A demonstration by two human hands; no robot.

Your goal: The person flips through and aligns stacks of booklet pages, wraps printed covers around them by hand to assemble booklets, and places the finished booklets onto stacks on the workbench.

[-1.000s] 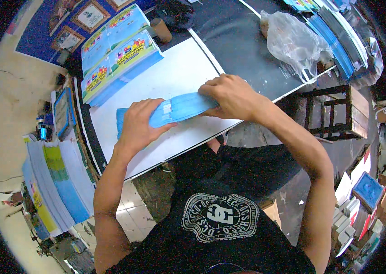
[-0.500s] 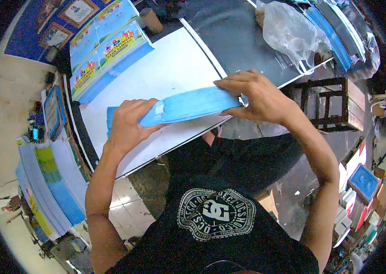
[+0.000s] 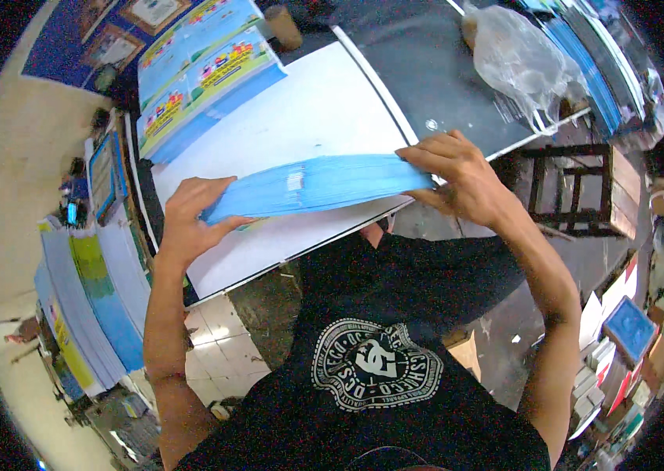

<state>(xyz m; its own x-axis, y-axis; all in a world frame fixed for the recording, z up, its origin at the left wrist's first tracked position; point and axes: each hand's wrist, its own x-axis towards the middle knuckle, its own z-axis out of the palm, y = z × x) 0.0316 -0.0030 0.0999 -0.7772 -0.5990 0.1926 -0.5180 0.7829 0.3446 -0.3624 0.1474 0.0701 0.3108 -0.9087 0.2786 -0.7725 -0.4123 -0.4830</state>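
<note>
A thick stack of blue-edged booklets (image 3: 324, 185) is held on edge above the white tabletop (image 3: 269, 125), its spine or page side facing up. My left hand (image 3: 194, 220) grips the stack's left end, thumb on the near side and fingers on the far side. At the right end, my right hand (image 3: 457, 174) pinches it in the same way. The stack bows slightly upward between them, and a small white patch shows near its middle. Beyond the left hand stand piles of booklets with blue and yellow printed covers (image 3: 206, 78).
A clear plastic bag (image 3: 516, 63) lies on the dark table part at the far right, next to blue and white stacks (image 3: 583, 74). A wooden stool (image 3: 622, 192) stands to the right. Tall paper piles (image 3: 100, 306) rise at the left.
My left hand has shifted outward to the stack's left end, so the stack between my hands shows longer and more bowed. The head view has turned slightly.
</note>
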